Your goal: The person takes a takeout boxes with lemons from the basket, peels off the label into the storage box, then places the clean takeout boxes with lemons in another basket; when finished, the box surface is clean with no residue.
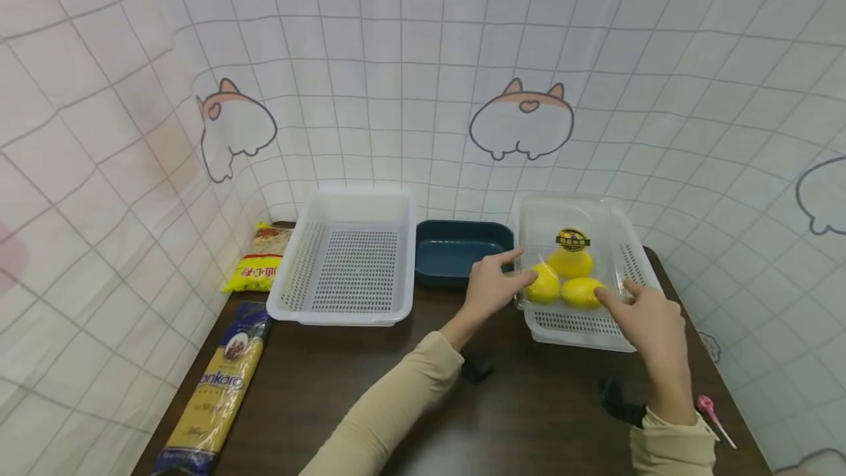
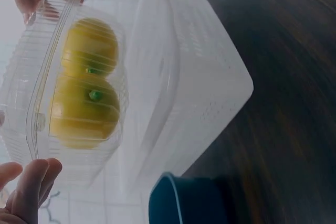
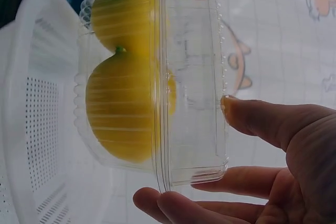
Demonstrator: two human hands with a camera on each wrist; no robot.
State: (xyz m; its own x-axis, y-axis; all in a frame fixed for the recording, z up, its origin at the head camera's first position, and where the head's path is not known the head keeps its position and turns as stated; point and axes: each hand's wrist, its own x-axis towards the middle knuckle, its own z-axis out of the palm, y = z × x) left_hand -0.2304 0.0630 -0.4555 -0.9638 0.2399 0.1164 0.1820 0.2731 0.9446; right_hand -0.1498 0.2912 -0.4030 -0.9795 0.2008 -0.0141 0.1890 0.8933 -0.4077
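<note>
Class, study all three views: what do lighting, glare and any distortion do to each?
Head view: soft light, small glints on the long yellow packet, and bowed lines on the backdrop, from lens or folds, hard to tell; left wrist: a sideways picture, with the table dark and low in detail; right wrist: pale reflections streak the clear box.

A: Left hand?
B: Gripping. Left arm reaches diagonally forward, sleeve to the wrist.
A: Right hand?
B: Gripping too, thumb opposite fingers (wrist view's clearest). Next.
</note>
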